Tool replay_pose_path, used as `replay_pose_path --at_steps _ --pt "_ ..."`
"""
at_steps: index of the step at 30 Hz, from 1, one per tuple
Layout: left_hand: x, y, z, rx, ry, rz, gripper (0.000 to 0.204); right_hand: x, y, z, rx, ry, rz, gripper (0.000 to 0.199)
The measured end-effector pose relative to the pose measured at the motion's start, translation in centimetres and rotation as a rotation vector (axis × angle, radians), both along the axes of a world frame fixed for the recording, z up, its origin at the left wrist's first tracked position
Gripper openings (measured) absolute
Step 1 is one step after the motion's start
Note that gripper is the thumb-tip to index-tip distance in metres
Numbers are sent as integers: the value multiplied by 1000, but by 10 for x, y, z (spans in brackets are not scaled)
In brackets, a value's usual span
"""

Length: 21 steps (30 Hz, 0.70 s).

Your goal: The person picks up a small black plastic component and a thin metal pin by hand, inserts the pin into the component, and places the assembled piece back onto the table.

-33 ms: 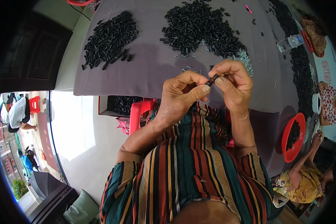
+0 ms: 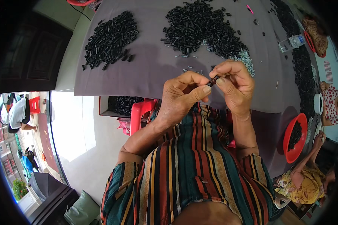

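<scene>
Above the near edge of the table, my left hand (image 2: pixel 181 96) pinches one end of a small black cylindrical piece (image 2: pixel 213 81) between thumb and forefinger. The thumb and fingers of my right hand (image 2: pixel 234 88) close on its other end. Fingertips cover most of the piece, so its details are hidden. Just beyond my hands lies a large heap of small black cylindrical pieces (image 2: pixel 193 28). A pile of tiny silvery metal pieces (image 2: pixel 245 62) borders it on the right, with several more scattered on the cloth. To the left sits another black heap (image 2: pixel 110 39).
A grey cloth (image 2: pixel 146 75) covers the table. At right stand a red basin (image 2: pixel 291 148) with black pieces, a clear plastic bottle (image 2: pixel 297 40) and a white bowl (image 2: pixel 318 104). Co-workers sit along that side, one in yellow (image 2: pixel 304 185). A red stool (image 2: pixel 136 118) is below the table edge.
</scene>
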State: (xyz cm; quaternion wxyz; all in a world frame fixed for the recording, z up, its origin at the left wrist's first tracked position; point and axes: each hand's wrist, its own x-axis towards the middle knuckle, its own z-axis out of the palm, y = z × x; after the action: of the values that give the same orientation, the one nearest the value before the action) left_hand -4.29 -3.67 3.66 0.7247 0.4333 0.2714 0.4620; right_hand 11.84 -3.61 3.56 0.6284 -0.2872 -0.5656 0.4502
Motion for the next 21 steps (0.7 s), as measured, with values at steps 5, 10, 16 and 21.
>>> replay_pose_path --at_steps 5,10,16,21 --pt "1 -3 -2 33 -6 5 8 5 0 1 77 -94 33 15" --pt "3 -5 -2 68 -1 37 8 0 -6 3 71 -29 57 11" --pt "6 -10 2 120 18 74 8 -14 -15 -3 85 111 -55 10" --pt "3 -12 3 84 -46 51 8 -19 -15 -6 152 80 -96 9"
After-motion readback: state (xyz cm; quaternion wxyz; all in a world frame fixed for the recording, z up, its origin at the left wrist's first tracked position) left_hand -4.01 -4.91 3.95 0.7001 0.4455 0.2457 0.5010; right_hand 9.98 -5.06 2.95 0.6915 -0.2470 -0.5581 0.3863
